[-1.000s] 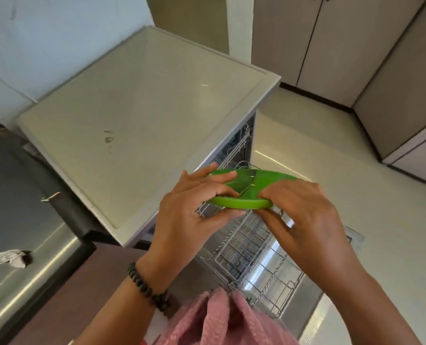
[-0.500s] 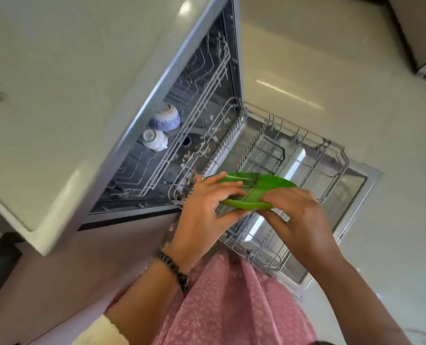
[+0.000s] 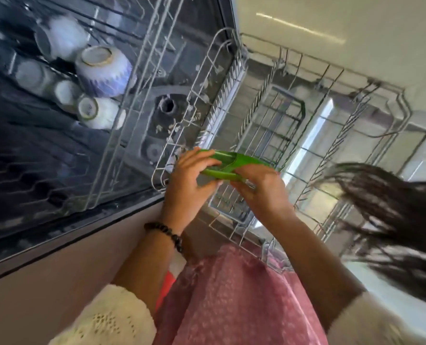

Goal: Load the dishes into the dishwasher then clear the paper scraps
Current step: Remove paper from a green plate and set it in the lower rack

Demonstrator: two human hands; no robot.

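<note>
A green plate (image 3: 228, 164) is held nearly flat between both hands. My left hand (image 3: 188, 181) grips its left rim, fingers over the top. My right hand (image 3: 261, 190) grips the right rim from the near side. The plate hovers over the pulled-out lower wire rack (image 3: 294, 135) of the open dishwasher. In the upper rack (image 3: 137, 78) sit a blue-patterned bowl (image 3: 102, 70) and a small white cup (image 3: 96, 113), both on their sides.
The dishwasher's open door (image 3: 393, 135) lies under the lower rack. The brown cabinet side (image 3: 57, 265) runs along the left. Pale floor (image 3: 331, 23) lies beyond the rack. Dark hair (image 3: 393, 210) hangs in at the right, and pink cloth (image 3: 231, 295) fills the bottom.
The view has tipped down and closer, from the countertop to the open dishwasher. Both hands have carried the green plate lower, over the lower rack. Hair has swung into view.
</note>
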